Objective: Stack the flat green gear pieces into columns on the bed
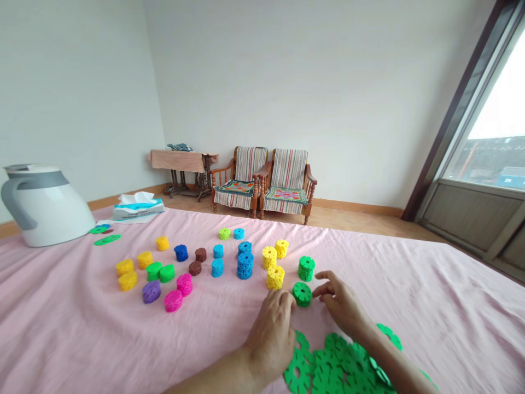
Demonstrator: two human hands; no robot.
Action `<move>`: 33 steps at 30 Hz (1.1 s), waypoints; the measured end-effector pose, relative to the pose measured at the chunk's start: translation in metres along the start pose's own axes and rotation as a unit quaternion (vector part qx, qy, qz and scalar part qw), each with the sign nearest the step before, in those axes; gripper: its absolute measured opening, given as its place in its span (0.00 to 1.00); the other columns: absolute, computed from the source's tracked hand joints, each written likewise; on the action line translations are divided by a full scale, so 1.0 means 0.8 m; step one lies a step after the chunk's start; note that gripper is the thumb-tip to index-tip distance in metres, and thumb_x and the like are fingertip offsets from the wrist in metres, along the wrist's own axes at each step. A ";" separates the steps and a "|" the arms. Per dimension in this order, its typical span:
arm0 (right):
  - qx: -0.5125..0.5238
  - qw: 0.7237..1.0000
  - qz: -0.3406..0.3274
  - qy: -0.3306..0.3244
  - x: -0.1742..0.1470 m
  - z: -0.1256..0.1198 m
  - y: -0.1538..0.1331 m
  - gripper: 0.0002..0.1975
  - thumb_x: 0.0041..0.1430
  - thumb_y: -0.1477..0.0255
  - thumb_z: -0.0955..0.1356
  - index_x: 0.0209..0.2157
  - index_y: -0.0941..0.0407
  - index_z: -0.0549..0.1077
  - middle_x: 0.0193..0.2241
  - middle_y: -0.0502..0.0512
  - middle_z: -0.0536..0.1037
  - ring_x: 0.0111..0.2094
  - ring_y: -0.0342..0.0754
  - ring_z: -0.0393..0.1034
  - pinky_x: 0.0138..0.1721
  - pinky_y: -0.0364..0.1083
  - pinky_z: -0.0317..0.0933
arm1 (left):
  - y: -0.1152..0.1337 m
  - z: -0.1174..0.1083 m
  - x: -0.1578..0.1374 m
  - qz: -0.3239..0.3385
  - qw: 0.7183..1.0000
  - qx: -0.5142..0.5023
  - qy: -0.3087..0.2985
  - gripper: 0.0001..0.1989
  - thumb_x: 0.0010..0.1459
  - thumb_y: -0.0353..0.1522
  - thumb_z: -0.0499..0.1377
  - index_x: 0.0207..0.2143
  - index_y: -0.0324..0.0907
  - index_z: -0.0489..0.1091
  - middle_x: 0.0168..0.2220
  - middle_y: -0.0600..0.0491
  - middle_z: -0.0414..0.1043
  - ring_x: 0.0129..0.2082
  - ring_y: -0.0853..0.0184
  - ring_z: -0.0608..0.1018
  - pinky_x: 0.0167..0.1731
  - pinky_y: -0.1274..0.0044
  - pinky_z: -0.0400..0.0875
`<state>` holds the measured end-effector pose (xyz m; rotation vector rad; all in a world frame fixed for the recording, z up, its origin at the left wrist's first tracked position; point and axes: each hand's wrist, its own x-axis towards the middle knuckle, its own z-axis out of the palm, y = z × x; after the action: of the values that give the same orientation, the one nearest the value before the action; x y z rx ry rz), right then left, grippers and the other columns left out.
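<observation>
Two bare hands extend from the bottom edge over a desk [422, 295] spread with pink cloth, one to each side of the front green stack [302, 295] of notched plastic discs, which stands upright just right of centre in the lower half of the frame. The left hand [273, 331] has its fingers bent and close together, the tips partly hidden; I cannot tell whether they clamp the stack's left side. The right hand [338, 301] holds its fingers apart, thumb and forefinger near the stack's right side, with nothing between them. The rear green stack [306, 268], a taller one, stands just behind, higher in the frame. Loose green discs [328, 372] lie overlapping at the bottom, right of centre, partly beneath the right forearm.

Near the middle of the frame stand three yellow stacks [275, 277], and left of them two blue stacks [245, 266], the nearer one taller. Further left are shorter groups: light blue stacks [217, 267], brown stacks [195, 268], magenta stacks [173, 301], a purple stack [151, 292], bright green stacks [167, 273] and orange-yellow stacks [128, 280]. At the left edge stands a white-and-grey kettle [57, 210], near a tissue box [138, 210]. Beyond the desk, around mid-frame, are two wooden armchairs [289, 175] with striped covers.
</observation>
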<state>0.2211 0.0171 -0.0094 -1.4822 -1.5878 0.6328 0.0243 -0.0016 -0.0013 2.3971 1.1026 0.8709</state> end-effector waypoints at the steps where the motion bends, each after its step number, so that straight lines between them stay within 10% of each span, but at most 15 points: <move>1: -0.014 1.000 0.002 -0.003 -0.001 -0.002 -0.002 0.19 0.43 0.78 0.58 0.41 0.54 0.62 0.26 0.49 0.78 0.28 0.47 0.71 0.31 0.45 0.61 | -0.001 0.001 0.000 0.004 1.000 0.001 0.001 0.22 0.38 0.16 0.47 0.37 0.41 0.61 0.38 0.51 0.63 0.42 0.64 0.64 0.47 0.72 0.60; 33: -0.096 0.995 -0.030 -0.017 -0.012 0.003 -0.036 0.17 0.48 0.70 0.67 0.40 0.53 0.61 0.29 0.49 0.71 0.27 0.46 0.66 0.32 0.46 0.61 | -0.004 -0.001 -0.001 0.031 1.000 -0.005 -0.003 0.25 0.38 0.15 0.46 0.40 0.42 0.60 0.41 0.51 0.64 0.44 0.63 0.64 0.49 0.72 0.60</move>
<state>0.2032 0.0036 0.0111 -1.5623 -1.7542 0.4840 0.0216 -0.0004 -0.0028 2.4364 1.0246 0.8852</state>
